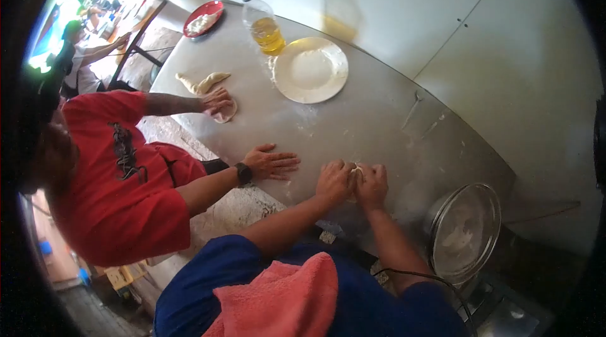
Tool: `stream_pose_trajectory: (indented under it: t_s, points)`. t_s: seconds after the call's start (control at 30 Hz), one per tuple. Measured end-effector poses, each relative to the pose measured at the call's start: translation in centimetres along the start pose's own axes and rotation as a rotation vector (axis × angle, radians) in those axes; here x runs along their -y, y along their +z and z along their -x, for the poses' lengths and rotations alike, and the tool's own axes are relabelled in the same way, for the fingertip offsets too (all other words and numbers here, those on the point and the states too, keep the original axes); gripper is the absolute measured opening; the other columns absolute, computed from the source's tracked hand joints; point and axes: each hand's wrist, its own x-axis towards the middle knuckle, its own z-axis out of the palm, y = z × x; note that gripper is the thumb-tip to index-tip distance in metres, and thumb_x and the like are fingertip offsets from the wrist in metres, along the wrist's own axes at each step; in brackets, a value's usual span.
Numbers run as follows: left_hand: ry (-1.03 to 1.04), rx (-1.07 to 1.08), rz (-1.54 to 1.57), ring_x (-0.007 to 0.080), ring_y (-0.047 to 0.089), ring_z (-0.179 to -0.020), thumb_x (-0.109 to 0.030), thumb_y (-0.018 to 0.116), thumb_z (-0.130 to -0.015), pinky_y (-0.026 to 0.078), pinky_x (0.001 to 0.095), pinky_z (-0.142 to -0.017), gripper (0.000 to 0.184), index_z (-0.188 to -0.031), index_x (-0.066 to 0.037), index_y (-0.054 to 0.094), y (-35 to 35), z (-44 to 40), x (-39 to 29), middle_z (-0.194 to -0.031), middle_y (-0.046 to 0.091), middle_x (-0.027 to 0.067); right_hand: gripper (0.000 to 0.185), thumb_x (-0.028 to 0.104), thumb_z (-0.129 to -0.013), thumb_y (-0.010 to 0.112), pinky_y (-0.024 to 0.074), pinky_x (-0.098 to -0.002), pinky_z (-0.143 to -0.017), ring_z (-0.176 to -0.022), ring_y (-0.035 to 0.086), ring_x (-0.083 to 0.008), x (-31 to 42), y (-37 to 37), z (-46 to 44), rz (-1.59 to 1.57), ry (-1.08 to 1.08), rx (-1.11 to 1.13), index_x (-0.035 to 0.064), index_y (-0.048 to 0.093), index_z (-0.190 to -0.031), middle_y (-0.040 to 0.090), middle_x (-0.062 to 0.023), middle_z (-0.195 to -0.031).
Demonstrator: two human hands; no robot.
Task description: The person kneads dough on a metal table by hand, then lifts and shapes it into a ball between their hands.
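Two hands: left hand, right hand, fingers gripping dough
Plate: far on counter, beside bottle
Red dish: far left

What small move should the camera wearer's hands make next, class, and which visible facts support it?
Probably ease the fingers slightly apart to check the dough: the left hand and right hand close around it at the metal table, hiding most of it, so its shape cannot be judged.

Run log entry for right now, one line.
left hand: gripping dough; right hand: same dough; plate: beside bottle; co-worker's hand: on flattened dough
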Motion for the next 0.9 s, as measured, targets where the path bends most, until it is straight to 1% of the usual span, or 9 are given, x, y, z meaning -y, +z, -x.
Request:
stream_pose_trajectory:
  t_s: [0.1,0.17,0.47,0.53,0.6,0.63,0.7,0.8,0.9]
  points:
    - [0.028,-0.123,-0.286,0.0327,0.053,-0.113,-0.025,0.062,-0.089,0.038,0.0473,-0.094,0.027,-0.114,-0.014,0.062,3.1,-1.8,2.2,-0.118,0.057,0.0113,0.022,0.026,-0.091,0.063,0.0437,-0.0465,-0.084,-0.096,0.053,-0.033,-1.3,2.2,-1.3,0.125,-0.132,-0.174,0.0146,0.065,-0.11,0.055,-0.0094,-0.106]
    - [0.184,-0.382,-0.354,0.0318,0.052,-0.112,-0.026,0.06,-0.09,0.036,0.0481,-0.095,0.027,-0.114,-0.014,0.062,3.7,-2.8,3.6,-0.116,0.054,0.0121,0.021,0.025,-0.09,0.063,0.0432,-0.0469,-0.086,-0.096,0.054,-0.0329,-1.9,2.9,-2.4,0.159,-0.14,-0.169,0.0144,0.066,-0.108,0.056,-0.0097,-0.105]
    - [0.346,-0.332,-0.358,0.0358,0.049,-0.121,-0.026,0.06,-0.089,0.031,0.0564,-0.102,0.036,-0.122,-0.013,0.059,3.8,-12.2,6.8,-0.13,0.052,0.014,0.025,0.028,-0.09,0.063,0.0425,-0.0503,-0.086,-0.103,0.054,-0.0332,-4.3,5.8,-10.7,0.259,-0.115,-0.145,0.0157,0.062,-0.111,0.057,-0.009,-0.109]
    - [0.309,-0.327,-0.376,0.0359,0.048,-0.123,-0.027,0.059,-0.09,0.031,0.0573,-0.103,0.037,-0.124,-0.013,0.058,2.6,-14.7,5.7,-0.131,0.051,0.0142,0.026,0.03,-0.09,0.063,0.0425,-0.0507,-0.087,-0.105,0.054,-0.0327,-4.3,5.9,-13.2,0.309,-0.097,-0.185,0.0156,0.062,-0.111,0.057,-0.009,-0.11]
    - [0.283,-0.336,-0.395,0.036,0.047,-0.124,-0.029,0.057,-0.091,0.031,0.0583,-0.103,0.038,-0.126,-0.012,0.057,2.6,-15.4,4.5,-0.132,0.051,0.0144,0.025,0.033,-0.091,0.063,0.0428,-0.0499,-0.09,-0.11,0.053,-0.0332,-4.4,5.9,-15.0,0.202,0.067,-0.133,0.0138,0.064,-0.108,0.059,-0.0099,-0.112]
    - [0.173,-0.371,-0.369,0.0355,0.045,-0.127,-0.03,0.056,-0.093,0.03,0.0592,-0.104,0.038,-0.127,-0.013,0.057,2.7,-16.0,4.0,-0.133,0.05,0.0141,0.025,0.033,-0.091,0.063,0.0428,-0.0499,-0.09,-0.11,0.053,-0.0332,-4.3,5.6,-15.7,0.201,0.053,-0.149,0.0138,0.064,-0.108,0.059,-0.0099,-0.112]
    - [0.071,-0.421,-0.346,0.035,0.044,-0.129,-0.031,0.055,-0.095,0.03,0.06,-0.105,0.037,-0.127,-0.013,0.057,2.0,-16.7,4.0,-0.134,0.05,0.0137,0.031,0.038,-0.095,0.058,0.0415,-0.0517,-0.097,-0.117,0.051,-0.0354,-4.6,4.9,-17.0,0.083,0.236,0.239,0.0108,0.067,-0.107,0.06,-0.0116,-0.116]
    - [-0.06,-0.243,-0.25,0.0331,0.042,-0.13,-0.036,0.05,-0.099,0.03,0.0545,-0.105,0.04,-0.131,-0.014,0.057,1.9,-14.7,4.3,-0.138,0.048,0.0135,0.04,0.04,-0.099,0.05,0.0385,-0.052,-0.104,-0.12,0.05,-0.0377,-6.7,5.7,-15.8,0.093,0.11,0.396,0.008,0.069,-0.114,0.06,-0.0137,-0.121]
    - [-0.159,-0.076,-0.214,0.0344,0.036,-0.139,-0.041,0.046,-0.101,0.028,0.0552,-0.11,0.045,-0.136,-0.015,0.056,1.6,-13.2,4.3,-0.149,0.041,0.0144,0.046,0.041,-0.101,0.045,0.0383,-0.0506,-0.106,-0.121,0.05,-0.0392,-2.4,0.8,-13.4,0.009,0.085,0.484,0.007,0.066,-0.123,0.058,-0.016,-0.127]
